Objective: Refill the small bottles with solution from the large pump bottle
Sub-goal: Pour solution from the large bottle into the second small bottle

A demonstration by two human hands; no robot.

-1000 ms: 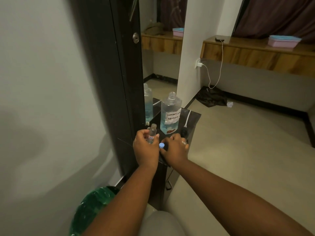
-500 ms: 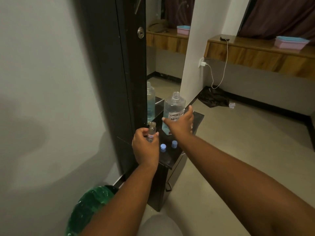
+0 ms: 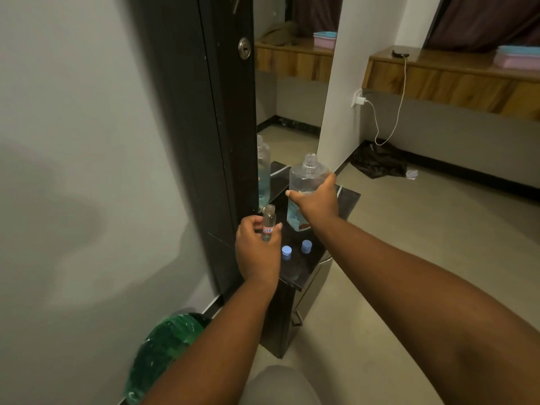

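Right hand (image 3: 317,200) grips large bottle (image 3: 306,178) upright.

Both forearms are seen bare, with no sleeves worn. The left hand (image 3: 257,252) and right hand (image 3: 317,200) are ungloved. Grey fabric is seen over a knee (image 3: 280,385).

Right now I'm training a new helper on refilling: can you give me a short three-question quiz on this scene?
1. True or false: the big bottle has no cap or pump on its neck.
2. Which hand holds the small bottle? A) left hand B) right hand
3. How many blue caps lie on the black stand?

Key: 1 true; 2 A; 3 two.
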